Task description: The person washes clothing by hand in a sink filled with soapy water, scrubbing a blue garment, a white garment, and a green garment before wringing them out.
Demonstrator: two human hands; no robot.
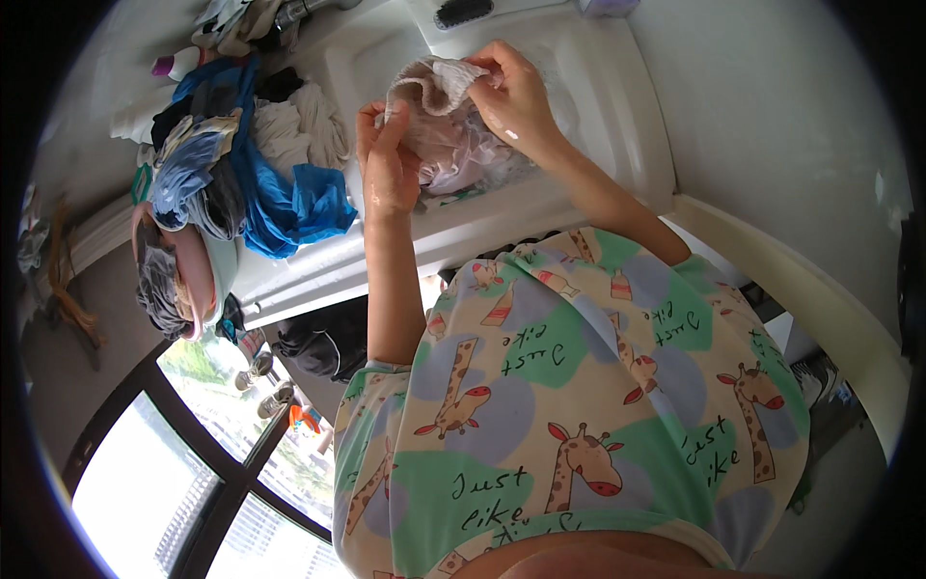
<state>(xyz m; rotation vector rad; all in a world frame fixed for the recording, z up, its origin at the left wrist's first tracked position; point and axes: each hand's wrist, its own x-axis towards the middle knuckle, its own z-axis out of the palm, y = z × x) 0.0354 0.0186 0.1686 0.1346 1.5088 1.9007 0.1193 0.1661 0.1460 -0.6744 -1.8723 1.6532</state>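
A wet, pale pink garment (463,148) hangs between my two hands over the white laundry sink (615,108). Its gathered, ribbed edge (434,79) is bunched at the top. My left hand (389,155) pinches the left side of the cloth, thumb towards me. On the other side, my right hand (514,98) grips the edge between thumb and fingers, with white foam on the wrist. The garment's lower part rests in water in the basin, where a green-marked item shows beneath it. What lies under the cloth is mostly hidden.
Left of the basin lies a blue cloth (289,206), with white cloth (304,127) and dark and light-blue clothes (192,163) piled around it. A pink basin (192,271) holds grey cloth. A scrub brush (463,12) lies at the back; a purple-capped bottle (177,64) is far left.
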